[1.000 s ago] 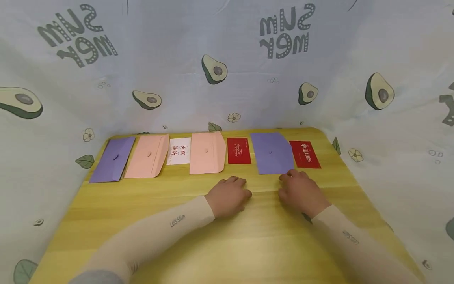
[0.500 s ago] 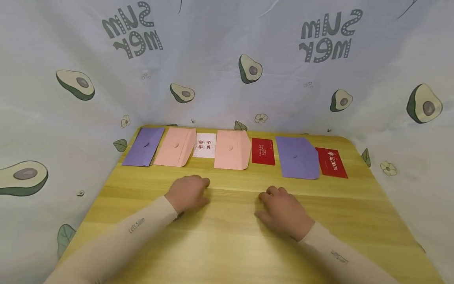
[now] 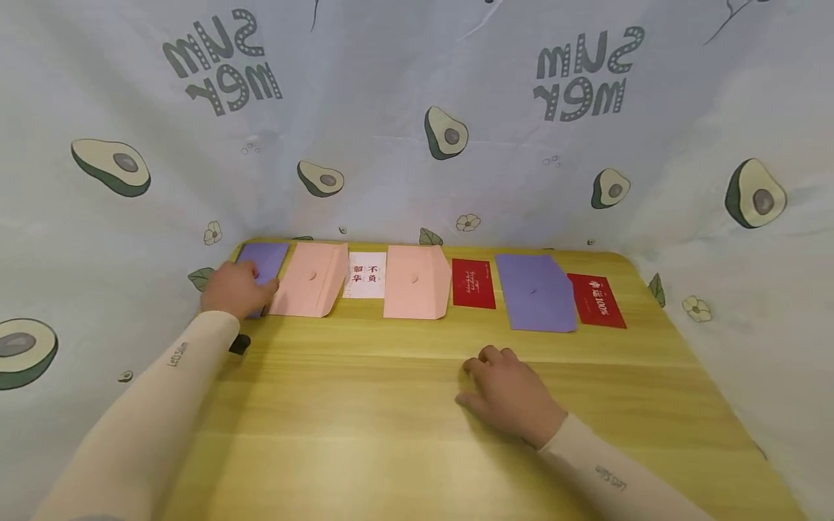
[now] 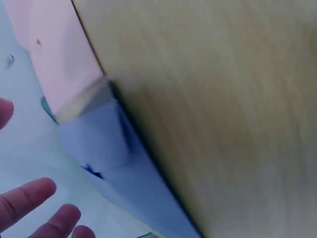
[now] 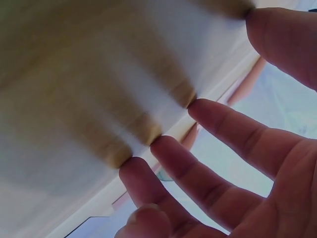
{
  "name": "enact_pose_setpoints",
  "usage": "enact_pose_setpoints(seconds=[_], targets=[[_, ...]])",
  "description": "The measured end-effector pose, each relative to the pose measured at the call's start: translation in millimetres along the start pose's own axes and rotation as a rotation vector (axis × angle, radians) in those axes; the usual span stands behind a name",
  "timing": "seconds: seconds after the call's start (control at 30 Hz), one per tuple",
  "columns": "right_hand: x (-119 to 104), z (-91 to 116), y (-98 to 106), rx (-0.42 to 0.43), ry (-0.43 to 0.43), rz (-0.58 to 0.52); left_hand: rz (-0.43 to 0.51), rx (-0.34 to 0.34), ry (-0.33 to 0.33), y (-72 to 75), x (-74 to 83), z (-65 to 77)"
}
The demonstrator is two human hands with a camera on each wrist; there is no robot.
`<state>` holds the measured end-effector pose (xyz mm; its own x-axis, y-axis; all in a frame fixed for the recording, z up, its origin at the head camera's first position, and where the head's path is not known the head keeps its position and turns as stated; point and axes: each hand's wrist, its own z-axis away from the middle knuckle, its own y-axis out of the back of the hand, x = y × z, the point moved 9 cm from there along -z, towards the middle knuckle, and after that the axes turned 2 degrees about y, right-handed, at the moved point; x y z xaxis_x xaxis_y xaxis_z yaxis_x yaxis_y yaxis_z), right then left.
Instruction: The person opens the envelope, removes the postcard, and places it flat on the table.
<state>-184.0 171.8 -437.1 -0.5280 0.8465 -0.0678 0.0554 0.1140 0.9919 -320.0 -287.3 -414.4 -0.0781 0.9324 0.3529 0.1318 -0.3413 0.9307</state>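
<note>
My left hand [image 3: 236,289] is over the leftmost purple envelope [image 3: 266,258] at the table's far left corner, hiding much of it. In the left wrist view, its fingers [image 4: 29,198] are spread and stand apart from that envelope's folded flap [image 4: 96,139]. A pink envelope [image 3: 306,282] lies just right of this hand. Near the middle of the table is my right hand [image 3: 513,396], holding nothing. Its fingertips [image 5: 203,106] touch the wooden tabletop in the right wrist view, short of the second purple envelope [image 3: 536,293].
Along the back edge lie a white card [image 3: 365,278] with red characters, a second pink envelope [image 3: 415,286], a red card [image 3: 473,284] and another red card [image 3: 596,304] at the right. A printed cloth [image 3: 365,87] hangs behind and beside the yellowish wooden table [image 3: 365,427].
My left hand has moved from the table's middle out to the leftmost purple envelope. The right hand has come back from the second purple envelope onto the bare wood. The head view has shifted.
</note>
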Motion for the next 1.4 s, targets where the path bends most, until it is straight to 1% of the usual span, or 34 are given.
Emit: enact_pose_setpoints(seconds=[0.1,0.2,0.3,0.4,0.53,0.7,0.83,1.0,1.2,1.4], targets=[[-1,-1,-1,0.006,-0.003,0.005,-0.027,-0.049,0.048,-7.8,-16.3,-10.2],[1,-1,-5,-0.007,-0.02,0.015,-0.042,-0.107,0.085,-18.7,-25.9,-15.7],[2,1,-7,-0.018,-0.035,0.02,-0.039,-0.134,0.11,-25.4,-29.6,-17.1],[5,3,-8,-0.023,-0.046,0.022,-0.045,-0.161,0.126,-30.4,-28.2,-17.4],[3,3,-10,-0.027,-0.043,0.019,-0.08,-0.204,0.135,-35.5,-33.5,-14.1],[4,2,-10,-0.022,-0.043,0.016,-0.098,-0.197,0.113,-35.0,-35.4,-18.1],[4,1,-9,-0.018,-0.04,0.017,-0.096,-0.202,0.122,-35.3,-37.8,-21.4],[2,0,-7,-0.004,-0.022,0.019,-0.088,-0.19,0.155,-34.7,-42.7,-21.4],[1,-1,-7,-0.008,-0.022,0.022,-0.051,-0.161,0.214,-33.4,-48.5,-22.1],[1,0,-6,-0.018,-0.031,0.019,-0.021,-0.112,0.269,-27.7,-55.6,-22.1]])
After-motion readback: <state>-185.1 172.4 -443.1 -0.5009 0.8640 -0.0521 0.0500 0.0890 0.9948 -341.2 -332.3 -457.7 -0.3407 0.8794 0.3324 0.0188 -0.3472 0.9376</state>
